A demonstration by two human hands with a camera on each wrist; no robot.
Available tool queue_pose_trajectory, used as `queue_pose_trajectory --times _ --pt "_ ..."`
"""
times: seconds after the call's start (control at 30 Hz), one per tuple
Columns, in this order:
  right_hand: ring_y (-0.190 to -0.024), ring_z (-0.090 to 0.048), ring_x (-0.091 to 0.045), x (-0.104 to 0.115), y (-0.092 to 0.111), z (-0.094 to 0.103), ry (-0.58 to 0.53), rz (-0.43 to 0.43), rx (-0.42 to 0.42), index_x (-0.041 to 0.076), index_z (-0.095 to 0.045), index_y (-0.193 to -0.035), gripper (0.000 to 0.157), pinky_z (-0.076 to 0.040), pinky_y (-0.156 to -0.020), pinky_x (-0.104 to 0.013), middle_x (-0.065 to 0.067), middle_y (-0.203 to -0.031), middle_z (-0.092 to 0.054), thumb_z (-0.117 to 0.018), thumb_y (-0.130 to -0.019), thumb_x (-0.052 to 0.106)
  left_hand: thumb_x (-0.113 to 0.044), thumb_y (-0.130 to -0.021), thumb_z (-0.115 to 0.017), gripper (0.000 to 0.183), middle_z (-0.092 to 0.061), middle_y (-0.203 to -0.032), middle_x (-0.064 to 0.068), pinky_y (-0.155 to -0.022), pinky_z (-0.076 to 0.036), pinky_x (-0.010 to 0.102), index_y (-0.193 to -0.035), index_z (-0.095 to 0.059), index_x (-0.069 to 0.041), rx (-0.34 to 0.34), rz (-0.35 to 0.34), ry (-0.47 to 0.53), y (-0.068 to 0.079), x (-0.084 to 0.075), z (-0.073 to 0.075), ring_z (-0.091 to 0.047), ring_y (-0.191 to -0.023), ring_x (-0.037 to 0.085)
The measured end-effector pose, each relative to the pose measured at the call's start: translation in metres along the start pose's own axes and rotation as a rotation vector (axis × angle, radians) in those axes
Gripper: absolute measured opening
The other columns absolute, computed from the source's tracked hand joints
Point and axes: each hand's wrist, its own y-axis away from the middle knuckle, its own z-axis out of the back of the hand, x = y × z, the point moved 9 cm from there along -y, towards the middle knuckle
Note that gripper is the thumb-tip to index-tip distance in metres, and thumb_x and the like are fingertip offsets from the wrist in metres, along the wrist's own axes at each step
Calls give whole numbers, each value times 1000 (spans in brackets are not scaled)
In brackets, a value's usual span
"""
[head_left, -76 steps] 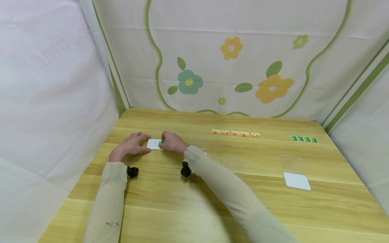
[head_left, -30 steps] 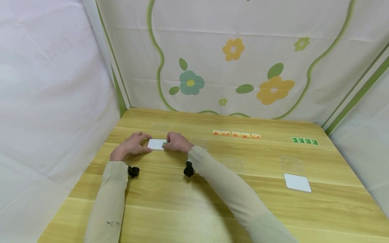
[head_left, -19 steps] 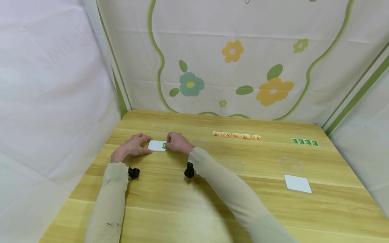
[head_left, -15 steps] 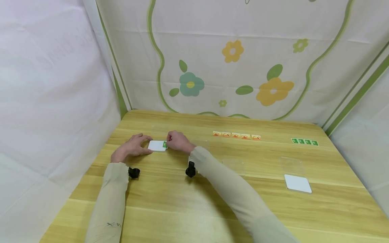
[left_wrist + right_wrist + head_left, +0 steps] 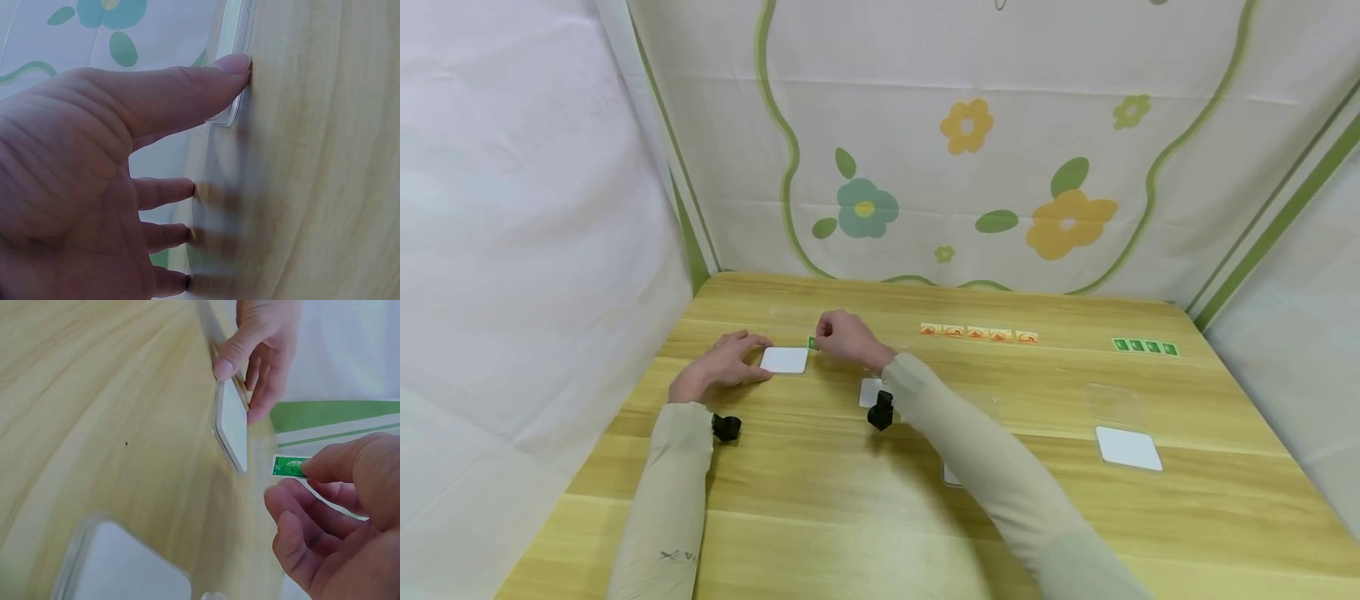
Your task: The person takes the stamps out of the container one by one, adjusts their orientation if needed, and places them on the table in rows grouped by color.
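Note:
A flat white rectangular case (image 5: 784,360) with clear plastic edges lies at the table's left. My left hand (image 5: 722,360) holds it by its left end, thumb on the near edge and index finger on the far one. In the left wrist view, the thumb (image 5: 225,78) presses the case's clear rim, the other fingertips down at the tabletop. My right hand (image 5: 850,339) pinches a small green picture sticker (image 5: 289,466) between thumb and index finger, just beyond the case's right end. Its other fingers are loosely curled.
Another white case (image 5: 870,392) lies beneath my right wrist, a third (image 5: 952,473) is partly hidden by the forearm, and one more (image 5: 1127,448) sits at right below a clear plastic sheet (image 5: 1116,403). Rows of orange stickers (image 5: 977,332) and green stickers (image 5: 1145,346) lie toward the back.
My right hand has drawn the green sticker off the right end of the white case, moving right and toward the back. The left hand and the case have stayed in place.

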Motion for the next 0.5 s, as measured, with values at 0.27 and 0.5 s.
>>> queue_pose_trajectory --times 0.27,0.5 --pt "-65 -54 -10 -9 4 11 -33 -6 -18 10 -62 -91 4 -44 -54 -20 -2 -87 -64 -61 -93 13 -38 -91 -68 63 -18 -156 36 -107 -18 76 -143 -46 -12 2 4 1 0 2 0 -15 -142 56" --pt "-64 -57 -12 -21 10 19 -48 -14 -12 11 -63 -91 5 -47 -54 -22 -4 -88 -66 -60 -94 13 -38 -92 -68 61 -18 -156 34 -107 -19 75 -143 -46 -13 4 5 3 -1 3 -1 -16 -142 54"
